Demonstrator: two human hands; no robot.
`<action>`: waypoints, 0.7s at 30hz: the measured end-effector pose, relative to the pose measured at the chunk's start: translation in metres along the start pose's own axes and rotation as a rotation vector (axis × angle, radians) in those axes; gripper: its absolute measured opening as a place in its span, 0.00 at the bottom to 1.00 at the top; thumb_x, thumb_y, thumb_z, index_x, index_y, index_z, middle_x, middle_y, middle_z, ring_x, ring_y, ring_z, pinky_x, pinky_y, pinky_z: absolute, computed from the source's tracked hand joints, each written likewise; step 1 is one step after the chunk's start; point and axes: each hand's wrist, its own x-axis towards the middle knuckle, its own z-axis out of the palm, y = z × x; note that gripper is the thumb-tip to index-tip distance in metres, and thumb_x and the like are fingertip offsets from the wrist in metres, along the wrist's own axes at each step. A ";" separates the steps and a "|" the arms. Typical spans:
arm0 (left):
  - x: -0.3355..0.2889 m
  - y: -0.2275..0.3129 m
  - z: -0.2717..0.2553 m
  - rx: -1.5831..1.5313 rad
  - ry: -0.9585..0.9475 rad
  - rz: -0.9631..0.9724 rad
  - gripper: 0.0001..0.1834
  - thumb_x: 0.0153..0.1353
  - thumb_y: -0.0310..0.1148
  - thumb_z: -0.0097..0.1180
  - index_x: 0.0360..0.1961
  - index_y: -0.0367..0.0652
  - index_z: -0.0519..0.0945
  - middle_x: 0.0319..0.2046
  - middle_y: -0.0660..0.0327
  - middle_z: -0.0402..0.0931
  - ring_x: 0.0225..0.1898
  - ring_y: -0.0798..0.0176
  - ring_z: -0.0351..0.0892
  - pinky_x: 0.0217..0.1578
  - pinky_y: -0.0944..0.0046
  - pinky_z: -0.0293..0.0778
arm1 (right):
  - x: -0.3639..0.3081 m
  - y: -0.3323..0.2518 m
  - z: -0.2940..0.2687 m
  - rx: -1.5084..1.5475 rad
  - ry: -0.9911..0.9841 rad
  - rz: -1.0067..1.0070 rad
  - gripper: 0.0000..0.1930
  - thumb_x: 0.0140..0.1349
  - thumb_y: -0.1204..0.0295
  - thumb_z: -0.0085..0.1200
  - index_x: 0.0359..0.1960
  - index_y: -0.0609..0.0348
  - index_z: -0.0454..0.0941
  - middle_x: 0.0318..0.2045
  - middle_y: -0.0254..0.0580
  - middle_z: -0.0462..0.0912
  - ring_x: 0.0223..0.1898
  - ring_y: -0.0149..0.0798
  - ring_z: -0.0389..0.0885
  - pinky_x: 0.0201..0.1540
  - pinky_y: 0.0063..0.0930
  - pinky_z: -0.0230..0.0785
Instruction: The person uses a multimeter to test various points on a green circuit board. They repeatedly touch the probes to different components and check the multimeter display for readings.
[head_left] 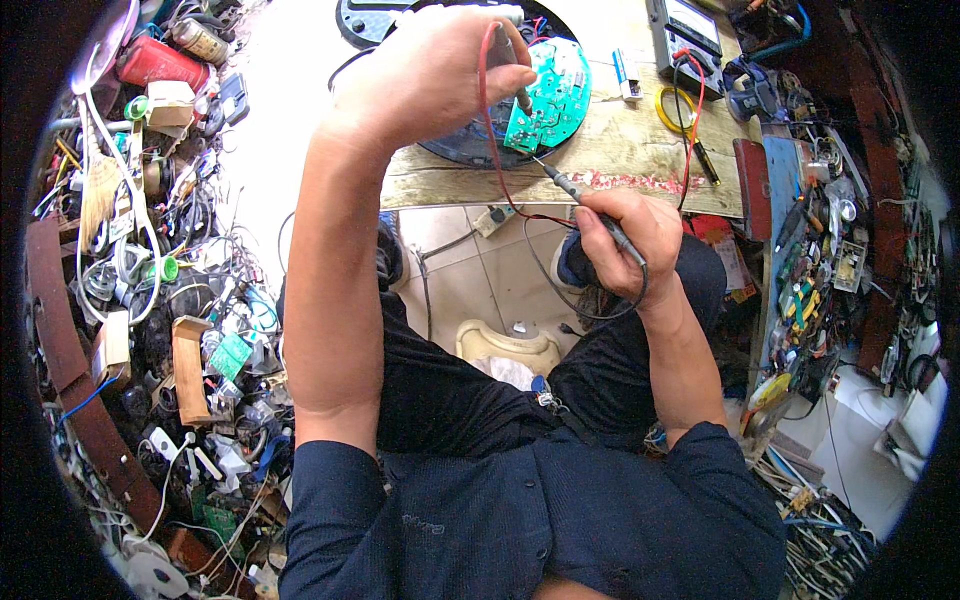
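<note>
My left hand (425, 85) reaches over the wooden table and is closed round a test probe (523, 98) with a red lead. Its tip points down at a green circuit board (560, 95); whether it touches cannot be made out. The board lies on a round black appliance housing (470, 150). Pinched in my right hand (635, 235) is a grey test probe (605, 222) with a black lead. That probe's thin tip reaches the board's near edge, slanting up to the left. An analog multimeter (690, 45) stands at the far right with red and black leads plugged in.
A yellow tape roll (676, 109) and a small blue-and-white box (627, 75) lie on the wooden table (430, 188). Heaps of cables and parts (220, 350) crowd the left. Tools (805, 290) pile up at right. A power strip (494, 219) sits below the table edge.
</note>
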 end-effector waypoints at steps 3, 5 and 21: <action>-0.001 0.001 -0.001 0.002 -0.004 -0.005 0.14 0.74 0.39 0.67 0.46 0.36 0.86 0.33 0.60 0.85 0.37 0.68 0.82 0.41 0.61 0.78 | 0.002 -0.002 0.002 -0.013 -0.007 0.023 0.11 0.57 0.81 0.71 0.40 0.59 0.83 0.27 0.46 0.88 0.25 0.48 0.89 0.29 0.38 0.79; -0.001 0.001 -0.001 0.021 -0.008 -0.002 0.14 0.74 0.39 0.67 0.47 0.36 0.86 0.33 0.60 0.85 0.37 0.68 0.82 0.41 0.61 0.79 | 0.001 -0.001 0.003 -0.009 -0.017 0.028 0.10 0.58 0.82 0.70 0.41 0.61 0.84 0.29 0.47 0.89 0.26 0.47 0.89 0.30 0.37 0.79; 0.000 0.003 0.002 0.106 0.063 0.035 0.16 0.71 0.41 0.67 0.43 0.37 0.89 0.36 0.45 0.89 0.40 0.42 0.91 0.44 0.49 0.84 | 0.010 -0.005 0.007 -0.047 -0.043 0.036 0.11 0.58 0.81 0.70 0.40 0.59 0.82 0.27 0.46 0.87 0.25 0.48 0.88 0.29 0.39 0.80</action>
